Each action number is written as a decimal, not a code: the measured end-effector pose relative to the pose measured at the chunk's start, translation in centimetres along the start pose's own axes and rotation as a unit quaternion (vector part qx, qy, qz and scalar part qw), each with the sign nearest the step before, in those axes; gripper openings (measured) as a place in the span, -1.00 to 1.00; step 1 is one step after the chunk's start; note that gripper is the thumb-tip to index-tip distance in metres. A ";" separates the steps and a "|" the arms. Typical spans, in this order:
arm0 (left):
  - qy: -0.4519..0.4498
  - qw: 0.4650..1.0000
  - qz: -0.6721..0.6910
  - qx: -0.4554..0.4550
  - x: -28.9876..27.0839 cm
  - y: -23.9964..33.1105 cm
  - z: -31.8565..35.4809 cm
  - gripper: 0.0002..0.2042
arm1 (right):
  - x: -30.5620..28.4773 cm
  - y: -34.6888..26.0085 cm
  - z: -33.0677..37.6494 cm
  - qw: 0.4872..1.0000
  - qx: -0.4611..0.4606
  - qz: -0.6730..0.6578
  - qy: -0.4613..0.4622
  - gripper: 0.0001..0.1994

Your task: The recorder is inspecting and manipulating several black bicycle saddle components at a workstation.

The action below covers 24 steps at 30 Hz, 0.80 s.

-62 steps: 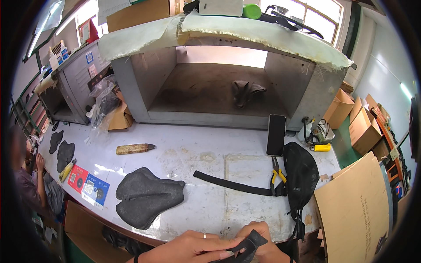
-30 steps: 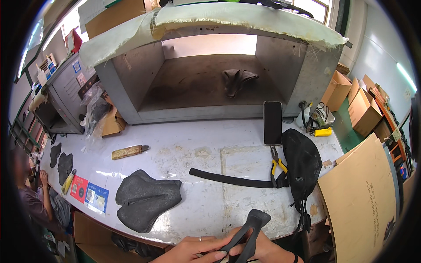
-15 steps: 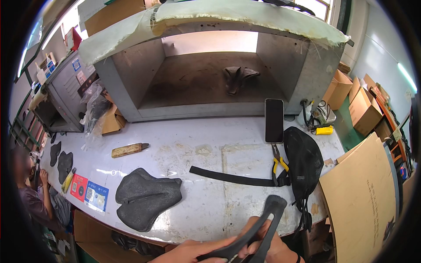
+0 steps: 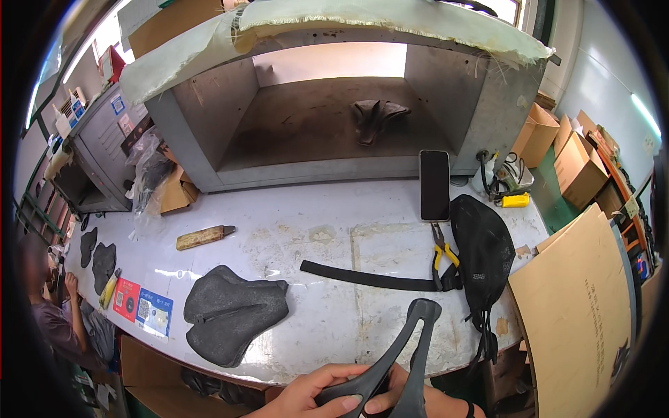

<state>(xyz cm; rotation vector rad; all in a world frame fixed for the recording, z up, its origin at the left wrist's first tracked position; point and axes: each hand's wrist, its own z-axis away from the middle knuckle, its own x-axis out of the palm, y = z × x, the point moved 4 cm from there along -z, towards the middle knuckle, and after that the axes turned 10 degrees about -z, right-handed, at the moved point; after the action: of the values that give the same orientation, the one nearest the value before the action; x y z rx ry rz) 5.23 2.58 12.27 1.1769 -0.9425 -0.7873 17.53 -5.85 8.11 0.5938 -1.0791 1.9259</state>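
At the lower centre of the frame, both my hands grasp a forked dark grey piece (image 4: 419, 359): my left hand (image 4: 317, 390) pinches its left prong, and my right hand (image 4: 397, 380) grips around the fork, some of its fingers hidden. The joined tip points up over the counter (image 4: 327, 334). Pulling the prongs too far apart could strain that narrow join. If my thumbs slackened, the piece might twist loose and fall past the counter's near edge. Swinging the tip toward the upper right could snag the black strap (image 4: 369, 279) or pliers (image 4: 444, 258).
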 end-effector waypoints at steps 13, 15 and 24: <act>-0.047 0.986 -0.154 0.036 0.1 0.8 0.0 -0.57 | -0.6 -0.1 -1.0 0.990 -0.042 0.020 -0.130 -0.60; -0.052 0.993 -0.109 0.006 0.2 0.5 0.0 -0.56 | -0.5 -0.3 -1.1 0.979 -0.073 0.034 -0.190 -0.62; 0.075 0.994 0.006 0.075 0.6 -1.7 -0.7 -0.39 | -3.6 0.5 -0.3 0.992 0.028 0.061 -0.107 -0.33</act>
<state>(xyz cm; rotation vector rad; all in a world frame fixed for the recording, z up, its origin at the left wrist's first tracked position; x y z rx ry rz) 6.04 1.99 10.69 1.3414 -0.8949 -0.6166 19.02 -7.32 5.17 0.7959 -1.2226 2.0380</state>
